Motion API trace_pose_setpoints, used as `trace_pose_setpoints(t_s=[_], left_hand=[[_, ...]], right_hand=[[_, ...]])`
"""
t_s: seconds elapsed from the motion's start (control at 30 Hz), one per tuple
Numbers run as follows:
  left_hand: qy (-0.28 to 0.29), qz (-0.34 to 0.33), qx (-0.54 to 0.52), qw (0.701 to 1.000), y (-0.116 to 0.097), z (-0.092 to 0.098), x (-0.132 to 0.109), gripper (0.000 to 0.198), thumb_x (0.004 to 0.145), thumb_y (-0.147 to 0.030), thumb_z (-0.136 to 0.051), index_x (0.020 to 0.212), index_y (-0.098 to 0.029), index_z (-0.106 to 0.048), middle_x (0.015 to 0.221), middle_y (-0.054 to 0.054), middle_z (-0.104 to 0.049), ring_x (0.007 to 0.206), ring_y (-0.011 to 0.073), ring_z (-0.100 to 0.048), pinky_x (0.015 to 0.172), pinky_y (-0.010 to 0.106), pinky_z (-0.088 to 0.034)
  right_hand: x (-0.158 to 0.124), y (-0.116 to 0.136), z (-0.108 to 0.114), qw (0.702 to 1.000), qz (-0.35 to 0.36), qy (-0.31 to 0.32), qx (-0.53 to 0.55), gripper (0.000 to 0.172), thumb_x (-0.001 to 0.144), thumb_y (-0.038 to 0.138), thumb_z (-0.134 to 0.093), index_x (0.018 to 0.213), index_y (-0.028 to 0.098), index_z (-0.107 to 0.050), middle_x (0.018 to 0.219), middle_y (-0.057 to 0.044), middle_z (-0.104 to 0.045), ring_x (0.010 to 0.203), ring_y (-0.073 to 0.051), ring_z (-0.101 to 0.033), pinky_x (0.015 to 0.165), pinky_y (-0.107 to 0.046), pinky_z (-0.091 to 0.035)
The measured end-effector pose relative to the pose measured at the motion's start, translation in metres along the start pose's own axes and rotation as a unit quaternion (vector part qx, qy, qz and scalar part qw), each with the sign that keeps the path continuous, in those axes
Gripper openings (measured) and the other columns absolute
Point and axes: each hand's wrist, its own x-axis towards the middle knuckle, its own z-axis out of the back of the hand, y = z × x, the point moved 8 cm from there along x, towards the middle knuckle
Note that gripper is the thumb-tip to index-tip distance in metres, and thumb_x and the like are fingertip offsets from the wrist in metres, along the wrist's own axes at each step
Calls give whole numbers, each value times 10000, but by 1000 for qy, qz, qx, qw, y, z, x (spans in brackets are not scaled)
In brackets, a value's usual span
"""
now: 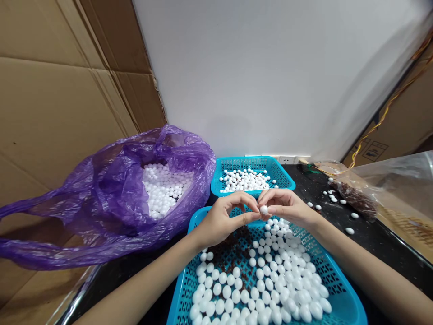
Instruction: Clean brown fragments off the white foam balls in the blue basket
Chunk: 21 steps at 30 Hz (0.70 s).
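Above the near teal basket [352, 301], my two hands meet fingertip to fingertip. A small white egg-shaped ball [264, 210] is pinched between the thumb and fingers of my right hand [286, 206]. My left hand [227, 215] is closed in a pinch right beside the ball; whatever its fingertips hold is too small to make out. Below the hands, many loose white balls [267, 284] fill the front and right of the basket. Small dark brown bits [230, 250] lie in its back left part.
A purple plastic bag [111, 180] full of white balls stands open at left. Behind, a second teal basket [284, 176] holds more balls. On the black counter [324, 221] at right lie stray balls and a clear bag of brown bits [358, 198]. A white wall [270, 81] rises behind.
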Motion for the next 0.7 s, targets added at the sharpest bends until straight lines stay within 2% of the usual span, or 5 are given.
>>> trace_pose_setpoints(t_s=[0.4, 0.7], left_hand=[[-14, 10, 6, 1000, 2, 1, 0, 94, 800, -262, -645, 794, -168, -634, 864, 28, -636, 842, 147, -576, 797, 287, -447], [-30, 26, 28, 999, 6, 3, 0, 121, 789, -284, -658, 780, -165, -633, 827, 18, -635, 824, 148, -571, 798, 298, -438]], right_hand=[[-1, -1, 4, 999, -17, -26, -41, 106, 795, 181, -673, 876, 235, -714, 841, -6, -657, 733, -115, -645, 687, -251, -565], [0, -2, 4, 999, -12, -29, -35, 132, 787, 168, -681, 890, 240, -721, 855, -5, -645, 762, -114, -644, 698, -240, -558]])
